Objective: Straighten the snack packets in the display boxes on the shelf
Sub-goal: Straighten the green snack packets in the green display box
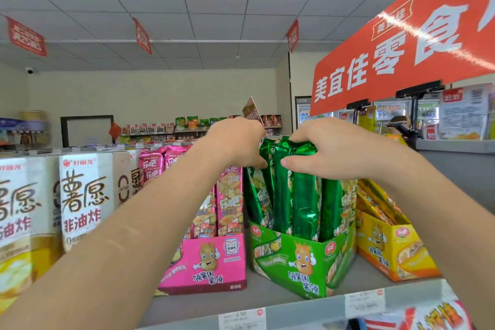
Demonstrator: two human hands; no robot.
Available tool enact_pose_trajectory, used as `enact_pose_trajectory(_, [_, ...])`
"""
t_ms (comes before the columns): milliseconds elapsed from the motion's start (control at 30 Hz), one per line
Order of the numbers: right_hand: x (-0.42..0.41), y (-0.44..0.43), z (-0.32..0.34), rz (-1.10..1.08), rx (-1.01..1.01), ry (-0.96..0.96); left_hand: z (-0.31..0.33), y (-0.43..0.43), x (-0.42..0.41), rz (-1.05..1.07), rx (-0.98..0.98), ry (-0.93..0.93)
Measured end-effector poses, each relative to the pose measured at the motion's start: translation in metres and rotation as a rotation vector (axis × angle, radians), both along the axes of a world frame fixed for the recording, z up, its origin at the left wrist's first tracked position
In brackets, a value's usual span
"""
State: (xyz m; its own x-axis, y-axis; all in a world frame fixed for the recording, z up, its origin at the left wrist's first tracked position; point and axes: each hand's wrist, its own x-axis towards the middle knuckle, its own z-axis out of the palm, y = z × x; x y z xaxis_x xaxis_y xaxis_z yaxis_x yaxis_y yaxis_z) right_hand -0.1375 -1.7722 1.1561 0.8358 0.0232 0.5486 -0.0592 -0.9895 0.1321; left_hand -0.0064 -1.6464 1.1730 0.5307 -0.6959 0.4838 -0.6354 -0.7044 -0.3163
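Observation:
Several tall green snack packets stand bunched in a green display box on the top shelf. My left hand grips the left side of their tops, fingers curled behind them. My right hand clasps the tops from the right, thumb pressed on the front of a packet. To the left stands a pink display box with upright pink packets. A yellow display box with leaning yellow packets sits to the right.
White-and-yellow chip cartons fill the shelf's left end. A big red sign hangs above at right on black clamps. Price tags line the shelf's front edge. More stocked shelves stand in the background.

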Motion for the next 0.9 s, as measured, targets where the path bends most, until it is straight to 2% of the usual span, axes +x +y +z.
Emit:
enact_pose_trajectory(167, [0.004,-0.003,-0.008,0.007,-0.013,-0.022,0.002,0.003,-0.009,-0.015,0.169,0.074])
enact_pose_trajectory(267, [0.003,-0.005,-0.009,0.002,-0.011,-0.042,0.004,0.005,-0.012,-0.101,0.115,0.090])
enact_pose_trajectory(400, [0.001,-0.004,-0.009,0.010,-0.017,-0.041,0.011,0.012,-0.012,-0.303,-0.183,0.094])
enact_pose_trajectory(533, [0.001,-0.003,-0.010,0.014,-0.034,-0.060,0.016,0.030,-0.027,-0.598,-0.734,0.023])
enact_pose_trajectory(600, [0.001,-0.003,-0.013,0.036,-0.023,-0.107,0.006,0.040,-0.042,-0.735,-0.935,-0.081])
enact_pose_trajectory(733, [0.006,0.001,-0.018,0.045,-0.061,-0.221,-0.020,0.055,-0.067,-0.855,-1.155,-0.428])
enact_pose_trajectory(900, [0.010,0.005,-0.024,0.034,-0.083,-0.356,-0.059,0.075,-0.081,-0.805,-1.366,-0.595])
